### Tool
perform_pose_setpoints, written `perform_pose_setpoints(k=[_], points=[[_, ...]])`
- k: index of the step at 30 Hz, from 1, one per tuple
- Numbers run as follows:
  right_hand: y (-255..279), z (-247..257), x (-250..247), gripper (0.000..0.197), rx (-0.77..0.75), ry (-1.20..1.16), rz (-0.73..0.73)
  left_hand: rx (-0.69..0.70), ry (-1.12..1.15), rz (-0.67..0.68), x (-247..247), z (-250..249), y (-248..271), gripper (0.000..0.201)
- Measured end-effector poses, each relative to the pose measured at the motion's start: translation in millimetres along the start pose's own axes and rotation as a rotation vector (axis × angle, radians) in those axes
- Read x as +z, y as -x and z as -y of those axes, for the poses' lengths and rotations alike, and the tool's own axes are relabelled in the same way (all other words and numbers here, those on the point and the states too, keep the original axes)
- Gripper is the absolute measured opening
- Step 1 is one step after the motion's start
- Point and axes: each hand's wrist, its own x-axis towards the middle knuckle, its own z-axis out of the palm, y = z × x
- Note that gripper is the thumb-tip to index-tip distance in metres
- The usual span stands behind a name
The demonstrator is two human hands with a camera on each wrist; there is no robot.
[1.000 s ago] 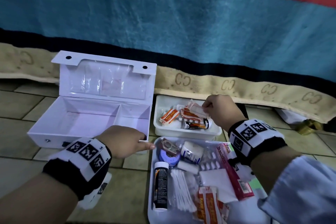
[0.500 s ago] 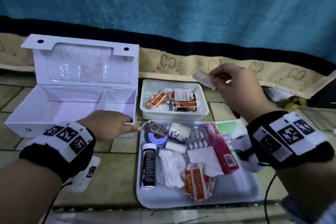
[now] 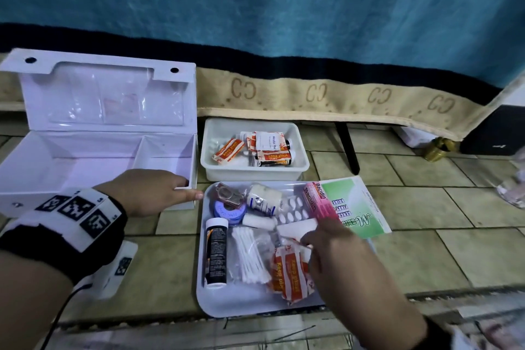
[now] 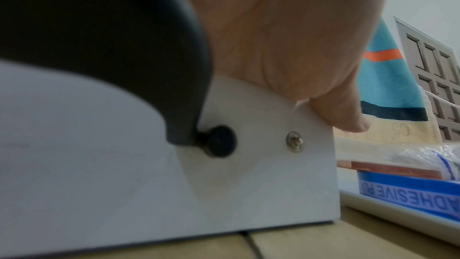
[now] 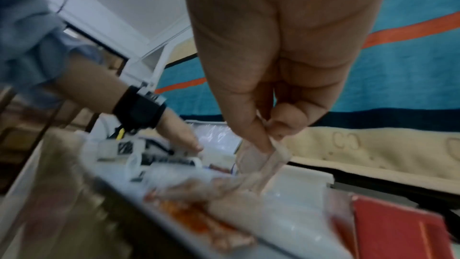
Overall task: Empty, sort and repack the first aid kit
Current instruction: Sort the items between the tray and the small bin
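Note:
The white first aid box stands open and empty on the floor at the left. My left hand grips its front wall at the right corner, thumb down the outside. My right hand hovers low over the white tray, pinching a small pale packet between thumb and finger. The tray holds a black-labelled bottle, cotton buds, orange plaster packs, a blue tape roll, a bandage roll, blister pills and a pink box.
A small white tub behind the tray holds plaster packs, an alcohol pad and small bottles. A green leaflet lies under the tray's right side. A blue blanket with a beige border hangs behind, above a black leg.
My right hand lifted a small packet out of the tub, raised it, then brought it down over the tray. My left hand stayed on the box corner.

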Motion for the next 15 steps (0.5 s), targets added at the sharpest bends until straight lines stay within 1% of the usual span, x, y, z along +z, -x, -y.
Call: perform_pose_setpoints(k=[3,5,7,9,10,11,13,14,15], points=[[1.3,3.4,18.4,0.041,-0.101,0.138,0.075,-0.006,0.002,0.003,0.6,0.6,0.0,0.044],[0.9,0.9,26.7,0.044,-0.137,0.18,0.092,-0.003,0.002,0.0,0.5,0.8,-0.2,0.044],[2.1,-0.6,25.5,0.037,-0.182,0.188,0.122,-0.007,0.006,0.005,0.0,0.4,0.2,0.044],[0.9,0.3,17.0,0.014,-0.208,0.162,0.106,-0.012,0.003,0.014,-0.2,0.2,0.5,0.043],[0.0,2.5,8.9,0.013,-0.199,0.128,0.129,-0.013,0.001,0.016,-0.1,0.2,0.6,0.043],[-4.6,4.8,0.4,0.022,-0.184,0.084,0.175,-0.01,-0.003,0.016,-0.2,0.3,0.5,0.043],[-19.8,8.2,-20.8,0.034,-0.182,0.046,0.241,-0.004,-0.007,0.014,-0.1,1.0,0.3,0.043],[-28.4,10.6,-31.8,0.037,-0.194,0.004,0.226,0.0,-0.009,0.013,0.2,1.4,0.0,0.044],[-40.3,12.7,-38.8,0.036,-0.209,-0.042,0.159,0.004,-0.011,0.01,-0.1,2.3,0.2,0.044]])
